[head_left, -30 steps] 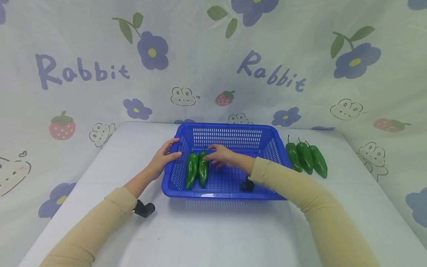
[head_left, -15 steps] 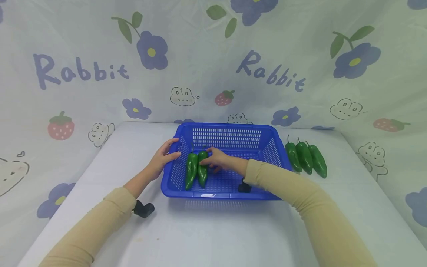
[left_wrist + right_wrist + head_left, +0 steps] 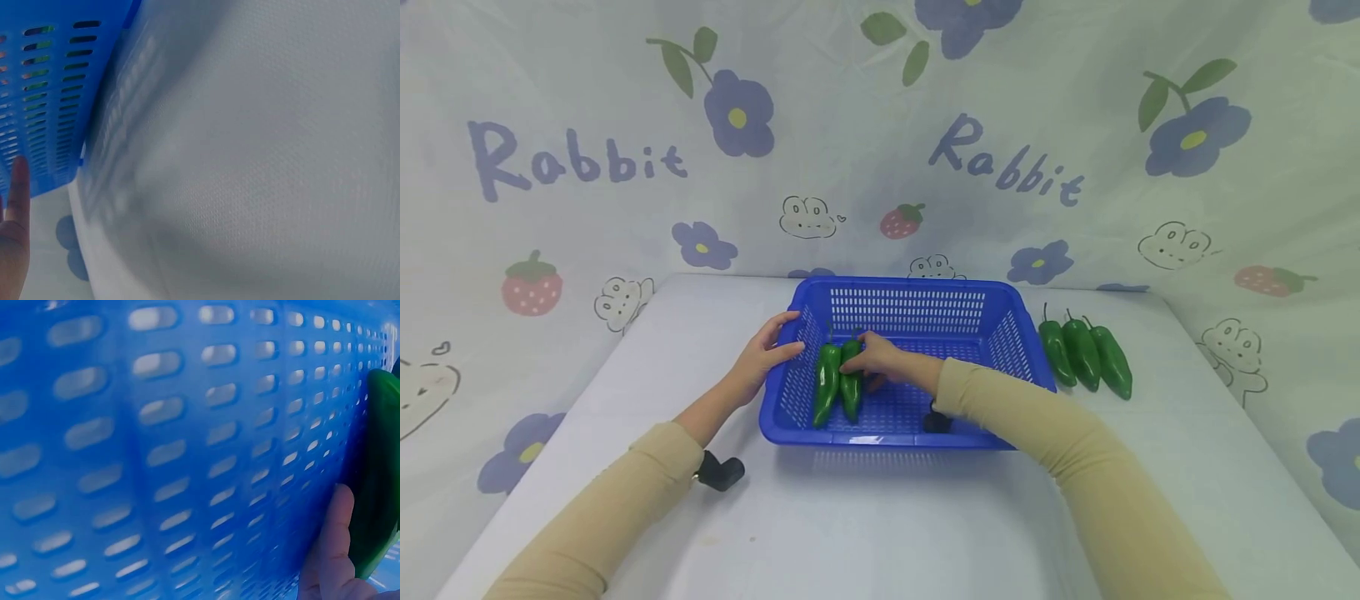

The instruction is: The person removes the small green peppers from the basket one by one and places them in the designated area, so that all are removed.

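Two green chili peppers lie side by side at the left inside a blue plastic basket [image 3: 895, 440]. My right hand [image 3: 883, 360] grips the right-hand chili pepper [image 3: 852, 402], its thumb over the top and fingers down its right side. The other chili pepper [image 3: 826, 388] lies untouched by the fingers, close beside it. In the right wrist view, fingertips sit right against the pepper [image 3: 378, 469] near the slotted wall. My left hand [image 3: 758, 360] holds the basket's left rim, thumb reaching over it; a finger [image 3: 20, 194] lies along the outer wall in the left wrist view.
Three more green chili peppers [image 3: 1081, 355] lie in a row on the white table [image 3: 880, 525], just right of the basket. Behind the table hangs a printed cloth [image 3: 850, 100]. A black wrist camera [image 3: 721, 472] sticks out from the left sleeve.
My right hand has moved left and down, closing from loosely spread fingers onto the right-hand pepper in the basket. The left hand stays on the rim.
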The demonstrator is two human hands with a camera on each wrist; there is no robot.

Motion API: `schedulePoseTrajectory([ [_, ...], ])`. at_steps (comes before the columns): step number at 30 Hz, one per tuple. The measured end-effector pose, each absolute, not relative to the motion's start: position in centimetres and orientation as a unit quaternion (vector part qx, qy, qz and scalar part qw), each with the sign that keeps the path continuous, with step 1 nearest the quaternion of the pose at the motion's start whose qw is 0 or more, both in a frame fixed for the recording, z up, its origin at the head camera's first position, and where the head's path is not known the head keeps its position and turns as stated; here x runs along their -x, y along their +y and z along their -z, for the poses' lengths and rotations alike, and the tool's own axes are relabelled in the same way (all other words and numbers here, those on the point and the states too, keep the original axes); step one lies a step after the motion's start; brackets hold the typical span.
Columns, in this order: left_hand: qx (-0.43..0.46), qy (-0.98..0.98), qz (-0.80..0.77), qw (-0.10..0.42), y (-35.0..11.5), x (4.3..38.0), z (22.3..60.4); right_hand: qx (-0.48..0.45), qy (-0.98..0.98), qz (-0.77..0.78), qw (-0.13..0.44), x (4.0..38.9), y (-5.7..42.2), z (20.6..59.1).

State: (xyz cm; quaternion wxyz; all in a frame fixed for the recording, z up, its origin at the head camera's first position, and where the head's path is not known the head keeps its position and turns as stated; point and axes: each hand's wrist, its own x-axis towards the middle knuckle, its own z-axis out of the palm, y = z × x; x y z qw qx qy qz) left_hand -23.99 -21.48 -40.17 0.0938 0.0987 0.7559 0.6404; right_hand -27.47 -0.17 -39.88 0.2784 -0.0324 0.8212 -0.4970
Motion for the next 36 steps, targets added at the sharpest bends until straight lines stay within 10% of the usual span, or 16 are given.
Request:
schedulePoseTrajectory([
  [36,-0.099,0.756,-0.641,0.092,-21.4,23.8,40.1,0.034,0.792,0.524,0.312,27.0,2.4,38.1],
])
